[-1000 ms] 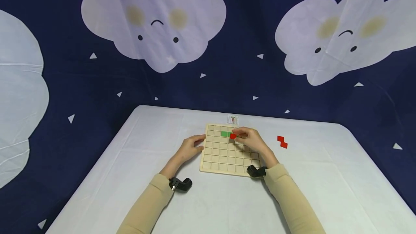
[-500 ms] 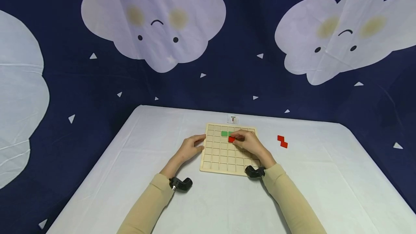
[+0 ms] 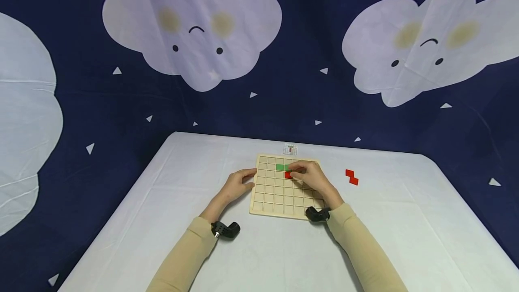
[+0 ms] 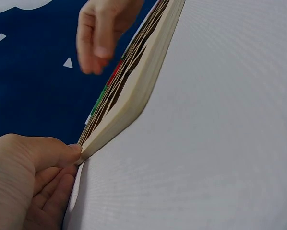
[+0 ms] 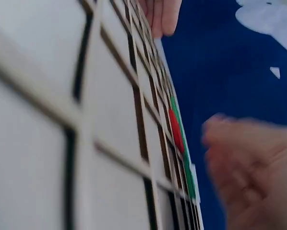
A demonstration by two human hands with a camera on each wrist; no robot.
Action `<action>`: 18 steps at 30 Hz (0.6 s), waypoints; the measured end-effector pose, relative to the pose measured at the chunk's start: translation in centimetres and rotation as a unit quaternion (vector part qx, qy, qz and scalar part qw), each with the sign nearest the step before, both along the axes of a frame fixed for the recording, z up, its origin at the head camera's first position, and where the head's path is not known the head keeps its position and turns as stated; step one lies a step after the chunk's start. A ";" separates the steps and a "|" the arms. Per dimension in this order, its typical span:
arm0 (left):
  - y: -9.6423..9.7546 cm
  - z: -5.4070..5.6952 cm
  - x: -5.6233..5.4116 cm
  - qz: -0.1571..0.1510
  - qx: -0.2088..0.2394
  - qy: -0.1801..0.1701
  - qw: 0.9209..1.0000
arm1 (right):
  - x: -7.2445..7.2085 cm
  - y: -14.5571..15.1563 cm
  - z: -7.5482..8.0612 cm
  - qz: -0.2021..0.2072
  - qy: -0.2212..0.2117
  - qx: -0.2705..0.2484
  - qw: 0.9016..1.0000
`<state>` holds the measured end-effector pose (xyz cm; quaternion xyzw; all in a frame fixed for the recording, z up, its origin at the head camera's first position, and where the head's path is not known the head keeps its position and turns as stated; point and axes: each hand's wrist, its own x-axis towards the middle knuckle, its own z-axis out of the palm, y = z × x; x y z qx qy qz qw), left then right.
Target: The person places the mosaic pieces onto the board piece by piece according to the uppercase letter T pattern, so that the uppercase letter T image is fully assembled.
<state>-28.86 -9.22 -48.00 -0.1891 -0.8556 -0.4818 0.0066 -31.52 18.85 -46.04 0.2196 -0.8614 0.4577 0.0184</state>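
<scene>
A wooden grid board (image 3: 269,197) lies on the white table. My left hand (image 3: 235,186) rests against its left edge, thumb and fingers touching the side; the left wrist view has the thumb (image 4: 62,152) right at the board's edge. A green piece (image 3: 279,167) sits in the upper cells, its right part behind my right hand (image 3: 312,177). Just below it, a red piece (image 3: 288,175) lies in the grid, partly covered in the head view. In the right wrist view a gap shows between my blurred right fingers and the red piece (image 5: 176,129), and the hand holds nothing.
To the right of the board lies another red piece (image 3: 352,177) of stepped shape. A small card with a printed grid pattern (image 3: 290,149) is behind the board, near the table's far edge. A dark blue cloth with clouds (image 3: 300,102) hangs behind the table.
My right hand has brought the red piece down and slightly left into the grid below the green one, and has let go of it. The left hand stays in place.
</scene>
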 end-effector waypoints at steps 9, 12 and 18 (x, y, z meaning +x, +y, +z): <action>0.1 -0.1 0.0 0.001 -0.011 -0.001 1.000 | 0.5 4.5 2.8 -0.039 -0.041 -0.129 0.990; 0.1 -0.2 0.0 -0.001 -0.011 0.000 1.000 | 1.2 7.2 3.4 -0.067 -0.029 -0.123 0.990; -0.1 -0.2 -0.1 0.002 -0.010 0.004 1.000 | 3.1 12.5 3.4 -0.130 -0.031 -0.095 0.986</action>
